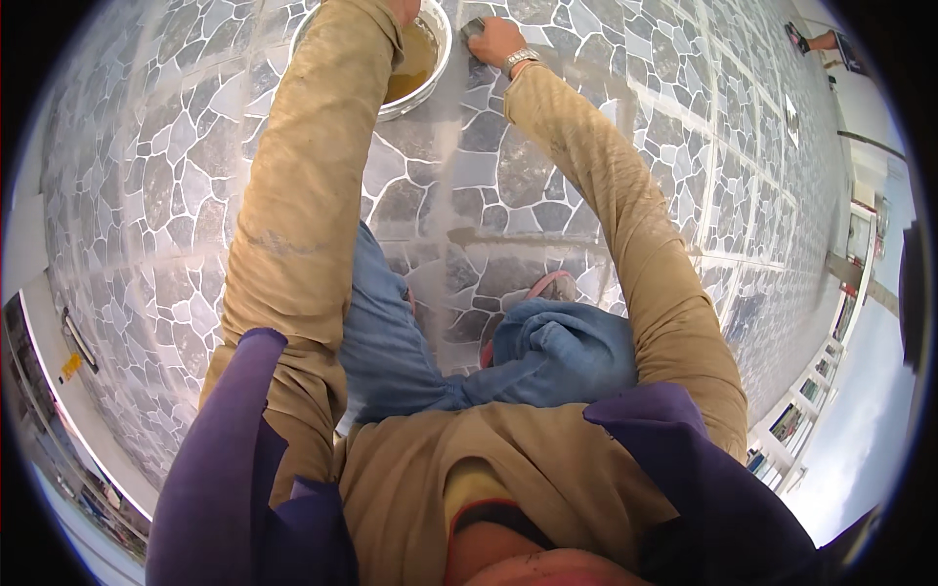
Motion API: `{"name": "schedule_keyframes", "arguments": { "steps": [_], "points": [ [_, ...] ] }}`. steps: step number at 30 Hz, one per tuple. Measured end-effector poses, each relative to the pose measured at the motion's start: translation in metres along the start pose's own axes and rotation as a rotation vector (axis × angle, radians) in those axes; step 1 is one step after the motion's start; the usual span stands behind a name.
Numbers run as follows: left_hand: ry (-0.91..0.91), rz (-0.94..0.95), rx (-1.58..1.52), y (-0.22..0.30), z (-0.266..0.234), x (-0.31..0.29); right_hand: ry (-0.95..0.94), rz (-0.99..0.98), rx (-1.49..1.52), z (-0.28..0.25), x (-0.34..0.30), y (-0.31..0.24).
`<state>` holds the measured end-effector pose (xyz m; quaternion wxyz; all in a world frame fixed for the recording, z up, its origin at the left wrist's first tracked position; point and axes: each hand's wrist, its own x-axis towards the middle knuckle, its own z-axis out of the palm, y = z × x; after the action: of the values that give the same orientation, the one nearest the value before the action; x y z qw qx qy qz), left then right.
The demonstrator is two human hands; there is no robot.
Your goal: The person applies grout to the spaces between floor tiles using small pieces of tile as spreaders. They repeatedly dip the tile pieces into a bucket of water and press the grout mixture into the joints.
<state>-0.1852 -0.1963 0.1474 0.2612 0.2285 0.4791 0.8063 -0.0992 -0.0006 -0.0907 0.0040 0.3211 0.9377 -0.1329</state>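
Take the white bucket as your landmark: it stands on the stone-patterned floor with murky brown water in it. Your right grip, just right of the bucket, appears closed around a small dark grey block held low by the floor. Your left grip is at the bucket's far side, cut off by the picture's edge, so you cannot tell whether it holds anything. A knock from your left sleeve could tip the bucket and spill water; wet fingers could let the block slip.
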Motion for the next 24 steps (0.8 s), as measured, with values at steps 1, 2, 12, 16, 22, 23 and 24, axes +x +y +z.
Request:
{"name": "schedule_keyframes", "arguments": {
  "steps": [1, 2, 12, 16, 22, 23, 24],
  "points": [
    [0.005, 0.001, 0.009, 0.000, -0.004, -0.002, -0.022, 0.001, 0.097, -0.004, 0.003, 0.006],
    [0.010, 0.002, 0.021, 0.002, -0.008, -0.001, -0.024, -0.006, 0.108, -0.006, 0.001, 0.012],
    [0.103, -0.062, 0.086, 0.019, -0.033, -0.004, -0.153, -0.256, -0.187, -0.017, -0.063, -0.012],
    [-0.002, -0.004, -0.017, 0.002, -0.007, 0.006, 0.093, -0.219, -0.140, -0.013, -0.057, 0.058],
    [0.112, -0.106, 0.112, 0.007, -0.020, 0.002, -0.157, -0.157, -0.246, -0.022, -0.065, 0.032],
    [0.117, -0.105, 0.123, 0.005, -0.027, 0.007, -0.158, -0.164, -0.235, -0.029, -0.057, 0.025],
    [0.118, -0.073, 0.072, 0.001, -0.027, 0.015, -0.096, -0.257, -0.194, -0.038, -0.044, 0.032]
  ]
}}
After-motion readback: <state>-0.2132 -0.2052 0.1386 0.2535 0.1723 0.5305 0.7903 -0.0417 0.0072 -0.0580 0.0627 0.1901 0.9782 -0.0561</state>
